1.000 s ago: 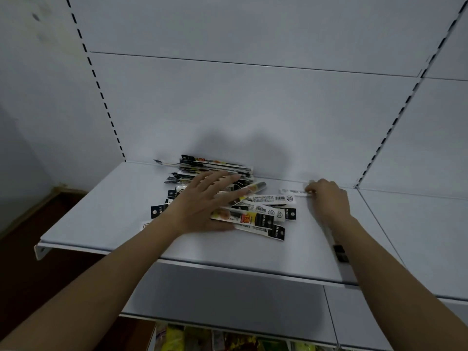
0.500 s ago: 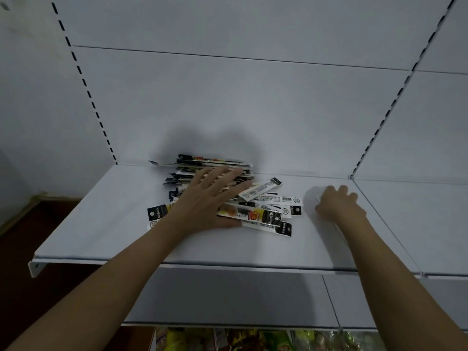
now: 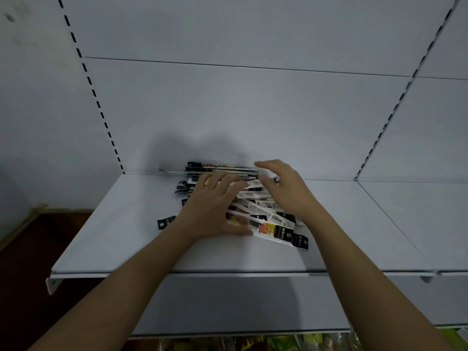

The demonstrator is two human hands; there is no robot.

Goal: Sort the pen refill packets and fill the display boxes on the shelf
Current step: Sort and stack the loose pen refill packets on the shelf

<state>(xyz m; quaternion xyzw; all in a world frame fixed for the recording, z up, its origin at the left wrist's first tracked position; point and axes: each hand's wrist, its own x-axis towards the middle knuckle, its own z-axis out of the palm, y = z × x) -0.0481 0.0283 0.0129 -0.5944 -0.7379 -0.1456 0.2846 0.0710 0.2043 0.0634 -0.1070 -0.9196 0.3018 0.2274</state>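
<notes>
both hands on the loose packet heap
left hand presses flat on pen refill packets, right hand hovers spread; light, slick sleeves, likely best pinched at the ends.

A shop: white slotted display shelving, packaged goods below.

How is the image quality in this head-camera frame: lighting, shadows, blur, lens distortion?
Head view: dim, bluish light; a soft double shadow falls on the back panel behind the hands. The right hand is slightly motion-blurred, the left hand less so; print on the packet pile is mostly unreadable. Wide-angle distortion bows the slotted uprights outward. No strong glare.
</notes>
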